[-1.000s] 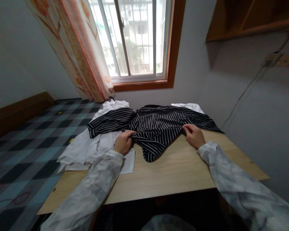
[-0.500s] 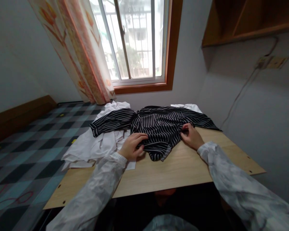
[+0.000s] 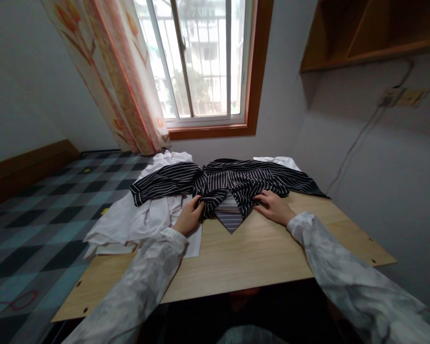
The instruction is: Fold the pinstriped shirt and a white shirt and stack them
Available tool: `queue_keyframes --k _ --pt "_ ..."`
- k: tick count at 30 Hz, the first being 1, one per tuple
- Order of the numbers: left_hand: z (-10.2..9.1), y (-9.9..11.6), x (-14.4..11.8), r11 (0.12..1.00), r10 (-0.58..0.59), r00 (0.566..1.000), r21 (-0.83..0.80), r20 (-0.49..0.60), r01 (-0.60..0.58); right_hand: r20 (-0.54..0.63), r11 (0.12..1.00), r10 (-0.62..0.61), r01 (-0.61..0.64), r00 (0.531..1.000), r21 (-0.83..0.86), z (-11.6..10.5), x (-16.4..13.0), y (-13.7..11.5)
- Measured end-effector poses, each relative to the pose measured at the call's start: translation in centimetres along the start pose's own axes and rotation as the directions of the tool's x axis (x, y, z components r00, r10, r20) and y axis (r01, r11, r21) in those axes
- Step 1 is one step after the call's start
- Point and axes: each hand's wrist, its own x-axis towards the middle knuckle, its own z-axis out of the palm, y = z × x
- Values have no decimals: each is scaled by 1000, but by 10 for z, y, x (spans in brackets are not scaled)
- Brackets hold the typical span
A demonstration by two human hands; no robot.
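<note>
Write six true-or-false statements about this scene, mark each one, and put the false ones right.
1. The left hand is at the black long-sleeved shirt with thin white stripes. True.
2. Crumpled white cloth lies partly beneath the striped shirt. True.
3. The right hand rests on the white cloth. False: it is at the striped shirt.
4. The tip of the grey striped triangle of cloth points toward the window. False: it points toward the person.
5. A cream curtain with orange flowers hangs at the window's left. True.
6. The dark checked bedding lies right of the pale wooden board. False: it lies to the left.
</note>
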Motion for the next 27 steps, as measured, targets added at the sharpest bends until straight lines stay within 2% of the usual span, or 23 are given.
queue_keyframes --k 2,5,8,10,13,16,19,22,23,25,27 --pt "1 -4 4 998 -54 998 -45 -33 52 -19 999 35 -35 999 -2 6 7 -1" --pt "-2 -6 7 992 -103 993 -78 -53 98 -81 985 133 -122 988 122 12 13 3" --pt "-9 -7 6 992 -81 992 -104 -94 71 -203 923 296 -225 933 313 11 13 14" --pt "-13 -7 4 994 -45 994 -107 -98 35 -278 883 373 -245 885 401 4 10 22" --pt "-15 -3 2 996 21 1000 -87 -21 -23 -341 865 401 -230 850 445 -12 7 35" --pt "-14 0 2 995 72 994 -75 82 -66 -387 889 397 -245 832 387 -32 6 44" --pt "-11 -2 5 995 86 990 -67 109 -79 -472 957 287 -224 834 186 -49 5 43" --pt "-9 -9 11 998 59 994 -30 97 -56 -467 993 103 -116 878 -1 -55 -4 24" --pt "-9 -11 13 999 46 995 -15 88 -45 -412 998 41 -57 910 -26 -54 -9 15" --pt "-10 -14 16 1000 25 998 1 63 -25 -216 994 -110 106 970 -31 -48 -19 -5" --pt "-10 -15 18 1000 8 999 -1 43 -8 -26 968 -249 249 968 15 -37 -27 -21"
